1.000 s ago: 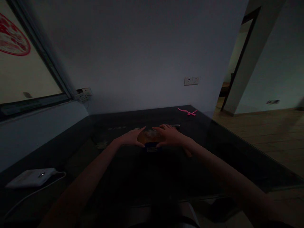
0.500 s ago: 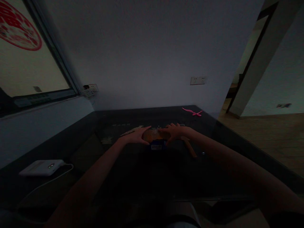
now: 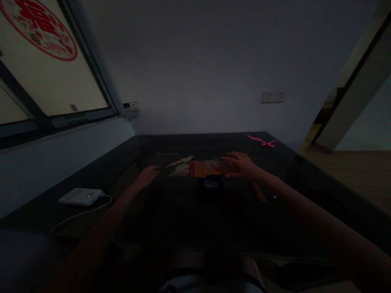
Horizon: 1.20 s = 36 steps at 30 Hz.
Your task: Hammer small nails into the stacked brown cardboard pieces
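Note:
A bottle [image 3: 207, 168] with a red cap and orange-brown contents lies on its side across a small blue box [image 3: 211, 182]. Its capped end points left. My right hand [image 3: 241, 166] has its thumb and fingers around the bottle's right end. To the left, apart from the bottle, my left hand [image 3: 148, 176] hovers low over the dark tabletop with nothing in it, its fingers loosely extended. Between that hand and the cap are pale, irregular shapes [image 3: 181, 167], too dim to identify. A brown stick-like piece [image 3: 259, 192] lies beneath my right wrist, partly hidden.
A white power bank [image 3: 82, 196] with a white cable rests on the dark table [image 3: 183, 221] at left. Toward the back right lies a pink ribbon [image 3: 263, 141]. A small shiny object [image 3: 275, 197] is near my right forearm. Walls border the table's back and left.
My left hand has let go of the bottle and moved left, uncovering the red cap. My right hand stays at the bottle's right end. The view has turned slightly left.

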Each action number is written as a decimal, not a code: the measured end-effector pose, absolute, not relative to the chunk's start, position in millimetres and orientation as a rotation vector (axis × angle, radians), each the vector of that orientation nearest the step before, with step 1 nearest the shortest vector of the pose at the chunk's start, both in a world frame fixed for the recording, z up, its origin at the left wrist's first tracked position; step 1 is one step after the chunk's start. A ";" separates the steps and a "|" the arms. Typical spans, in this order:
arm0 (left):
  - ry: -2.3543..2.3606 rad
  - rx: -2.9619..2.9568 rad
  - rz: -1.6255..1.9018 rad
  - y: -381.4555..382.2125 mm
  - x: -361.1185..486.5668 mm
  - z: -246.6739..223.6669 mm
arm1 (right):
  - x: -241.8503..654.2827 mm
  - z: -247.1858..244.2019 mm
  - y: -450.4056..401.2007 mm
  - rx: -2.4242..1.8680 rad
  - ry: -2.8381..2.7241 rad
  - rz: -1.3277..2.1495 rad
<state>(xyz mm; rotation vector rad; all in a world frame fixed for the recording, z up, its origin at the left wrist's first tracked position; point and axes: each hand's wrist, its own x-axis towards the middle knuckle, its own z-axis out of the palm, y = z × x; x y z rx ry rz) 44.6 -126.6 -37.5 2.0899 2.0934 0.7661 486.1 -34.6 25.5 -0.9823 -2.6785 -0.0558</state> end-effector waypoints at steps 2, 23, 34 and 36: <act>2.115 2.120 0.703 -138.7 28.5 -60.4 | 479.0 21.8 -40.8 -0.929 -2.683 -0.101; 2.044 2.346 0.288 -147.5 83.0 -89.6 | 395.3 29.2 -29.9 -1.031 -3.086 0.238; 1.872 2.407 0.269 -155.5 89.6 -86.8 | 412.2 25.2 -42.7 -0.876 -3.098 0.248; 1.760 2.458 0.276 -162.8 94.9 -84.5 | 416.5 25.3 -47.9 -0.864 -3.088 0.244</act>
